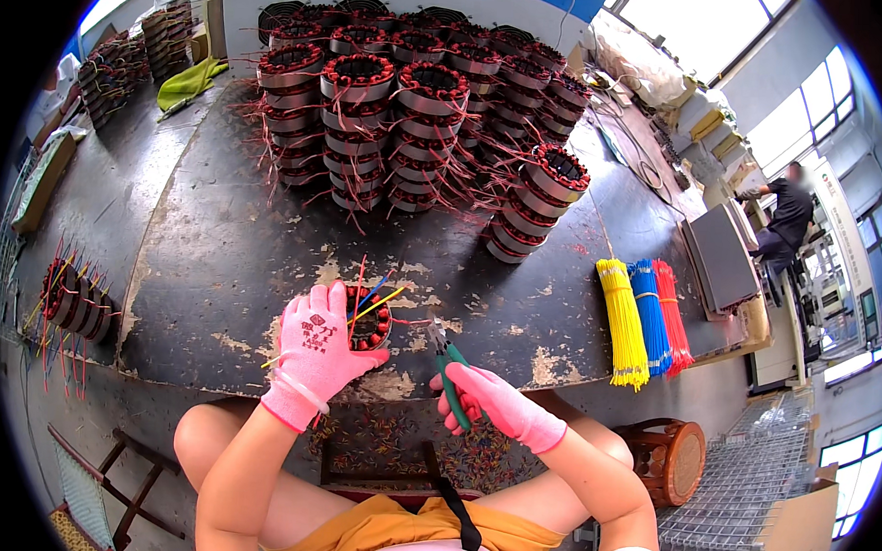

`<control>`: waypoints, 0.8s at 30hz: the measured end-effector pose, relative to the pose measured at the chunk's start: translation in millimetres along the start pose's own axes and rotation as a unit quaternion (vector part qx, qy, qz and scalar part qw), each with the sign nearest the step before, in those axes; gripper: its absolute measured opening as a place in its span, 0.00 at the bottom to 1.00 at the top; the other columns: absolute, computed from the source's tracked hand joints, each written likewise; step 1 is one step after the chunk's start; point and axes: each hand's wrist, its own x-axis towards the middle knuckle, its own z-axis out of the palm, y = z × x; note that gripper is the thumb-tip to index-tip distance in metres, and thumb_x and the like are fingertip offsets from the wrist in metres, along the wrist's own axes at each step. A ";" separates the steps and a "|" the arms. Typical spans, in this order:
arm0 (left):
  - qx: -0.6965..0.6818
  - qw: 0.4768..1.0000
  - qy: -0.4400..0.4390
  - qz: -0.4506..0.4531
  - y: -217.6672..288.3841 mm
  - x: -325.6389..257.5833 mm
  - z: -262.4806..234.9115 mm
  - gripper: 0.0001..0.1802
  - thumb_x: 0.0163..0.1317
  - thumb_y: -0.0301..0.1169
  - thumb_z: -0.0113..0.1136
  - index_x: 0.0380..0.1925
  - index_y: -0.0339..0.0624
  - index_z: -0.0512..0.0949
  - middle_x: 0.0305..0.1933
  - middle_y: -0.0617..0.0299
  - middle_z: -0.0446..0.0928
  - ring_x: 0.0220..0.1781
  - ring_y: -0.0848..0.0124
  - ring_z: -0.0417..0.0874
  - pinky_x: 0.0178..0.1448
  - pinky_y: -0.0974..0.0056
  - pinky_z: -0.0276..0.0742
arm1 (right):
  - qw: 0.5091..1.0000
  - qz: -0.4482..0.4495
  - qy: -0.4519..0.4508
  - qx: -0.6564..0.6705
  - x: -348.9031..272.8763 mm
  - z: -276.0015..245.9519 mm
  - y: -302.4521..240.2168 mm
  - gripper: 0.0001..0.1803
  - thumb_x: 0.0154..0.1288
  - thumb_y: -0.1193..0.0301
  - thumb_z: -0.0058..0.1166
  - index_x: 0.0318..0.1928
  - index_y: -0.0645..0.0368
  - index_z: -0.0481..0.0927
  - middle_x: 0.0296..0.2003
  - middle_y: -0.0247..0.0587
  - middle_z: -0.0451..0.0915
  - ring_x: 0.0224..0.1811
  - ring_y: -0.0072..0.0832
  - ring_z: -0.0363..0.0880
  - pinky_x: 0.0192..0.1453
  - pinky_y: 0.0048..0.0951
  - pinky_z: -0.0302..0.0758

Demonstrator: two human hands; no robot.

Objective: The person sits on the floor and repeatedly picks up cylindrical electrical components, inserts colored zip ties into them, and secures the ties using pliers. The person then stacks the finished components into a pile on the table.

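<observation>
- Where scuffed, the black tabletop looks pale.
- Pink-gloved left hand, half-curled.
- Pink-gloved right hand, curled tight.
- Red-and-black ring-shaped coil core, near the front edge, held by left hand.
- Green-handled metal pliers, gripped in right hand, tips beside core.

Layout on flat black worktop.
Tall cylindrical red-and-silver metal stator stacks stand at rear; a round red-wound metal stator sits before them, left of long yellow, blue and red wire bundles.
</observation>
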 end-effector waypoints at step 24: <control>0.064 0.992 -0.069 -0.084 -197.4 -68.2 -93.2 0.48 0.31 0.41 0.79 0.57 0.39 0.70 0.56 0.50 0.76 0.60 0.48 0.76 0.62 0.51 0.72 | 0.726 -0.282 0.289 -0.557 217.7 194.4 -112.7 0.42 0.54 0.41 0.61 0.60 0.58 0.75 0.53 0.52 0.77 0.62 0.47 0.73 0.65 0.46 0.69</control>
